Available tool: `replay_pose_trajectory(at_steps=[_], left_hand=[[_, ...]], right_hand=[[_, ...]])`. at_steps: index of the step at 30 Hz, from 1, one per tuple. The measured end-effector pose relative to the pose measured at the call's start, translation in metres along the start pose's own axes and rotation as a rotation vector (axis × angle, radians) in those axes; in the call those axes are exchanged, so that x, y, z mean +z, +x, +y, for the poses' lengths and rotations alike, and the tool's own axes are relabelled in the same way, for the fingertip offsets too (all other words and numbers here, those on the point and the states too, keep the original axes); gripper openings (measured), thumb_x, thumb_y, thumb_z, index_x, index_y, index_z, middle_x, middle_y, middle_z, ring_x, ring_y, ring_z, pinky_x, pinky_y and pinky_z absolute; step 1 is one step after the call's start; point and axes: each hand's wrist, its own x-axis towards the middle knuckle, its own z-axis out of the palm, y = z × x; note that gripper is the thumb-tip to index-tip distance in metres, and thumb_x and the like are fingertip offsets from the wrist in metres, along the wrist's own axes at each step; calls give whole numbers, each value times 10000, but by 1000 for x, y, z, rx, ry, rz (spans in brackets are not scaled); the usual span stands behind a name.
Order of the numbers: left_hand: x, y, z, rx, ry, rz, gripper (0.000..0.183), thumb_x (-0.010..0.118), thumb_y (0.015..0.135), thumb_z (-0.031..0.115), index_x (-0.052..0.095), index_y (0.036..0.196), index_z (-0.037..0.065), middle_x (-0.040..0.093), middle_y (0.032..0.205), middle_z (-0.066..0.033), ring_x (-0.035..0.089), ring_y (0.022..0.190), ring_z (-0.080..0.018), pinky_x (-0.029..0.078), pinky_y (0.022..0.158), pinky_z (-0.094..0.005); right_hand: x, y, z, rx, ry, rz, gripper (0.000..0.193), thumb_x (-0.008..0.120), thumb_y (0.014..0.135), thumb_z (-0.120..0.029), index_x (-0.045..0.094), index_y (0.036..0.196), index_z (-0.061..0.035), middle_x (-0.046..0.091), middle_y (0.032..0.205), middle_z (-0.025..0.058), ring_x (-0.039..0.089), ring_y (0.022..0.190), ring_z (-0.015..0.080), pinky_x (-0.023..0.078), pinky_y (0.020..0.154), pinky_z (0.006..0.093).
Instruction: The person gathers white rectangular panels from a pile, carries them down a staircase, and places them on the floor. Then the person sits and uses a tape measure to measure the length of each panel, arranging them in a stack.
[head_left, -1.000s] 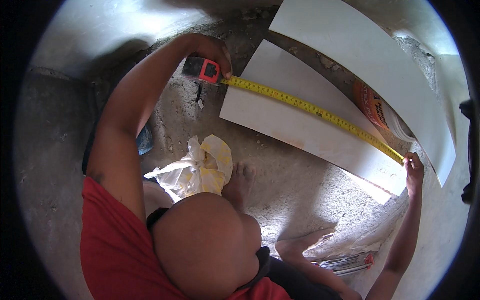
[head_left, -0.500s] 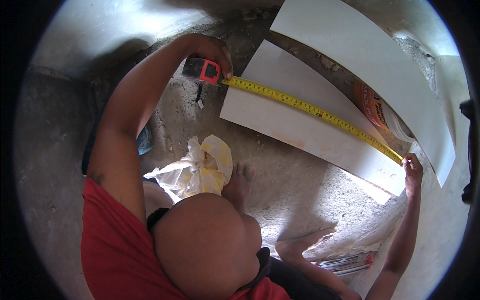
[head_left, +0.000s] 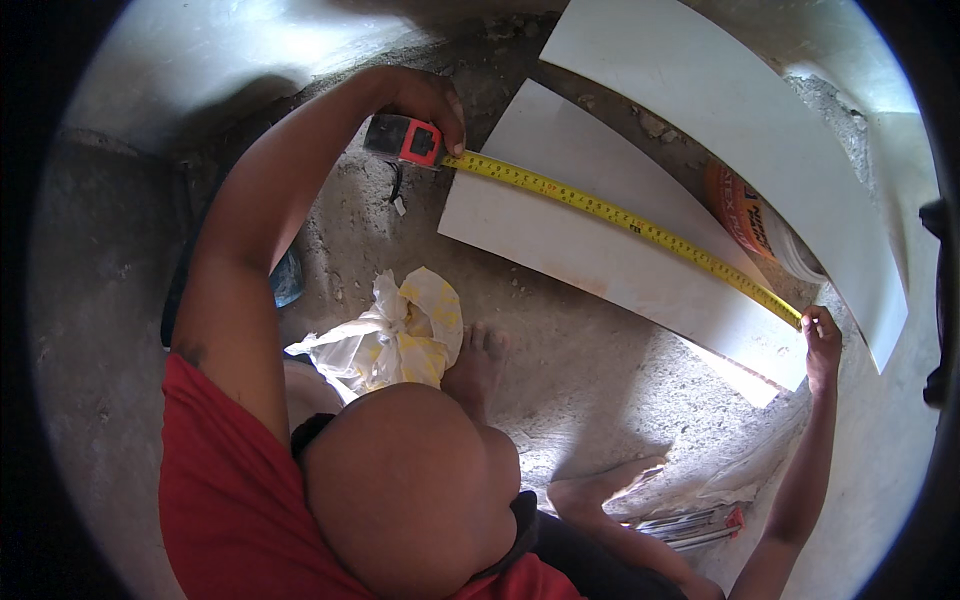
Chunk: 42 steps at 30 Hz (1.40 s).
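The floor is rough, matt concrete, gritty with dust and crumbs of rubble toward twelve o'clock. On it lies a smooth white tile with a soft sheen, and a second tile of the same finish at one o'clock. The tape measure case is red and black plastic, its yellow blade thin and slightly glossy. A crinkled plastic bag, white and yellow, sits at centre left.

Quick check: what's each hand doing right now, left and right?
Left hand: closed on the red and black tape measure case.
Right hand: pinching the end of the yellow tape at the white tile's far edge.
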Motion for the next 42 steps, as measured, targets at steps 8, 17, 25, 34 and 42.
replay_pose_trajectory(at_steps=[8,17,25,34,42], left_hand=[[0,4,-2,17,57,31,384,808,683,286,727,976,52,682,912,-62,632,777,-146,511,692,-296],[1,-2,0,15,15,11,397,808,681,294,724,974,39,684,906,-62,631,769,-137,507,671,-280],[2,2,-2,77,53,51,389,793,683,296,732,971,42,693,836,-73,623,689,-147,505,625,-297],[-10,26,-35,336,329,95,243,743,737,280,734,853,66,705,767,-59,625,669,-127,508,676,-311],[-4,11,-10,220,114,130,225,760,594,158,734,751,-2,694,690,-98,646,625,-156,512,656,-290]], right_hand=[[1,-1,0,25,52,-5,237,596,927,-297,557,863,-73,524,770,-2,470,730,108,390,685,271],[1,-1,1,14,73,5,225,611,920,-286,559,860,-75,517,772,-14,467,739,94,390,691,258],[2,-1,0,44,57,19,204,603,928,-253,562,861,-65,531,748,-12,467,710,95,391,671,263],[7,5,-13,7,-51,41,240,613,930,-276,627,953,-37,619,894,74,578,841,186,468,787,314],[3,-5,-43,108,-31,-16,117,584,911,-153,608,862,-49,569,876,75,573,829,212,450,774,329]])
